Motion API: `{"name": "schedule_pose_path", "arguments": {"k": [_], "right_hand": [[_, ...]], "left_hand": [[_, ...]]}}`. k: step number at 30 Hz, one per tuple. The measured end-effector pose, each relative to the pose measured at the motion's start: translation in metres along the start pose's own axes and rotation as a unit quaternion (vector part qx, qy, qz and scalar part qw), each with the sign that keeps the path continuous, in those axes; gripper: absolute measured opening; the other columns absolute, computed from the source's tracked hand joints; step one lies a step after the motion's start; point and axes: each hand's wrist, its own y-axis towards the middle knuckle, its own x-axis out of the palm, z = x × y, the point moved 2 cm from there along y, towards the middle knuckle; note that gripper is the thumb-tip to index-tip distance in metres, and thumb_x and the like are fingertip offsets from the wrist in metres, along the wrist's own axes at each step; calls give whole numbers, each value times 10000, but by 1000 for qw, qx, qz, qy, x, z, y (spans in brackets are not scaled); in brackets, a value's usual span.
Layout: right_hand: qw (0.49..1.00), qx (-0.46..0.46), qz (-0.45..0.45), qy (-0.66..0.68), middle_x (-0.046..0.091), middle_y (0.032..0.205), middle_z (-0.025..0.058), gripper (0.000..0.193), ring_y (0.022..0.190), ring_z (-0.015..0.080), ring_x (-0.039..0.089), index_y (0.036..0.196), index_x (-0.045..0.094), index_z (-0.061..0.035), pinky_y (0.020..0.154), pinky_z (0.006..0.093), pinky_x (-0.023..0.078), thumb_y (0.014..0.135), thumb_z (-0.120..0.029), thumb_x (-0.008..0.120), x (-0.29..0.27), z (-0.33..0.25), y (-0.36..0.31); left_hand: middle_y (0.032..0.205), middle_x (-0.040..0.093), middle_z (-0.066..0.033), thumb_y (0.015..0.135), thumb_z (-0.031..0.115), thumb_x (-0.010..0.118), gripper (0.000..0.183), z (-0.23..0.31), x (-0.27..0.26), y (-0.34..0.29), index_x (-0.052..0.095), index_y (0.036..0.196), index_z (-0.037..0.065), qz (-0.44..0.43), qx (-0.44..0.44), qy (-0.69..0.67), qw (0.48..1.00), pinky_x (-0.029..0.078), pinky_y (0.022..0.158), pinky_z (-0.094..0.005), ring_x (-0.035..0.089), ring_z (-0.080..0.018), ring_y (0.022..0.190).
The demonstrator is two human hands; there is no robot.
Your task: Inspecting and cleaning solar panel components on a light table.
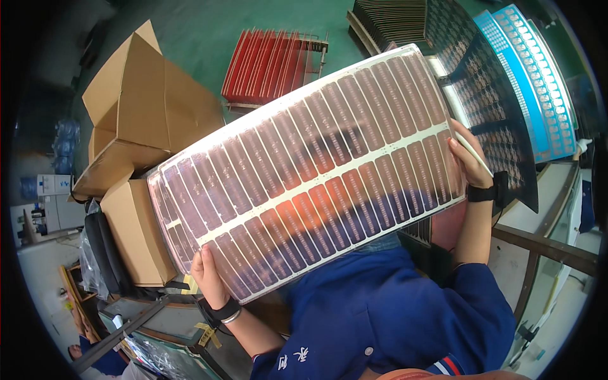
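Observation:
In front of my body I hold a large, glossy, pale sheet (pixel 327 166) printed with two long rows of dark, narrow rectangles. It is tilted, its right end higher in view, and it mirrors orange and blue light. My left hand (pixel 209 277) is closed on its lower left edge, thumb on the face. At the opposite end, my right hand (pixel 468 154) grips the right edge. A slim white stick (pixel 474 156), perhaps a pen, also lies in that hand. Both wrists wear black bands, and the fingers behind the sheet are hidden.
Open cardboard boxes (pixel 136 104) stand at left. A red slotted rack (pixel 269 69) is on the green floor beyond. At right are dark patterned sheets (pixel 484 95) and blue patterned sheets (pixel 532 82). A bench frame (pixel 544 250) stands by my right arm; another person (pixel 104 361) is at lower left.

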Motion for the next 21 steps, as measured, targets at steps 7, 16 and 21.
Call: {"name": "schedule_pose_path", "arguments": {"k": [7, 16, 21], "right_hand": [[1000, 0, -7, 17, 530, 1177, 108, 467, 1099, 155, 472, 1259, 433, 35, 938, 250, 334, 876, -215, 530, 3, -6, 1], [1000, -27, -1, -9, 541, 1165, 98, 426, 1095, 143, 477, 1231, 463, 42, 948, 254, 339, 908, -233, 504, -3, 6, 12], [997, 9, 17, 70, 496, 1238, 133, 410, 1142, 175, 468, 1270, 404, 68, 983, 288, 340, 932, -156, 459, -20, 28, 10]], "left_hand": [[669, 442, 76, 926, 183, 526, 294, -5, -8, 6, 460, 658, 82, -4, 16, -19, 1000, 289, 574, -171, 340, -12, 632], [663, 397, 84, 893, 132, 570, 250, 1, -15, 1, 473, 670, 76, 39, 58, 25, 997, 245, 535, -187, 314, -19, 623], [804, 589, 19, 892, 113, 565, 134, 5, -3, 2, 614, 835, 1, -5, 28, -72, 997, 391, 658, -195, 490, -42, 725]]}}
